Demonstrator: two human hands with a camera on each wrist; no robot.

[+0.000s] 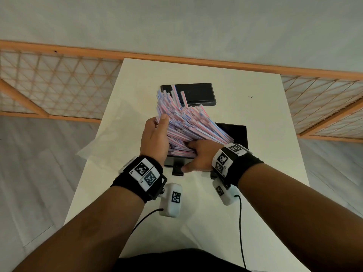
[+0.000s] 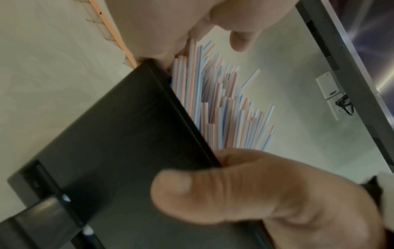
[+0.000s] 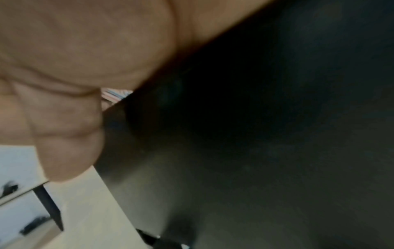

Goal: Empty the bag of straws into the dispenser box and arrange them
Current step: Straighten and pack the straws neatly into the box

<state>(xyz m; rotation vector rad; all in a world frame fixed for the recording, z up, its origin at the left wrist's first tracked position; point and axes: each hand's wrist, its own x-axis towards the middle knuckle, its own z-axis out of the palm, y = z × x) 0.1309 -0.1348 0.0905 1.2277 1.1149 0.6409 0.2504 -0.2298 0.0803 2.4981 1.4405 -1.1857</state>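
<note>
A thick bunch of red, white and blue striped straws (image 1: pixel 186 122) stands slanted in the black dispenser box (image 1: pixel 238 134), leaning up and to the far left. My left hand (image 1: pixel 157 134) lies flat against the bunch's left side with straight fingers. My right hand (image 1: pixel 196 154) grips the box's front wall, its fingers inside among the lower straw ends and its thumb on the outside. The left wrist view shows the straws (image 2: pixel 224 109) rising behind the box wall (image 2: pixel 106 151), with the left fingers (image 2: pixel 192 25) above. In the right wrist view, my palm (image 3: pixel 74 67) is against the dark box (image 3: pixel 255 151).
The box's black lid (image 1: pixel 198 94) lies flat on the white table (image 1: pixel 265 114) just behind the straws. A clear plastic bag (image 1: pixel 110 134) lies crumpled at the table's left edge. A wooden lattice railing (image 1: pixel 59 83) runs beyond the table.
</note>
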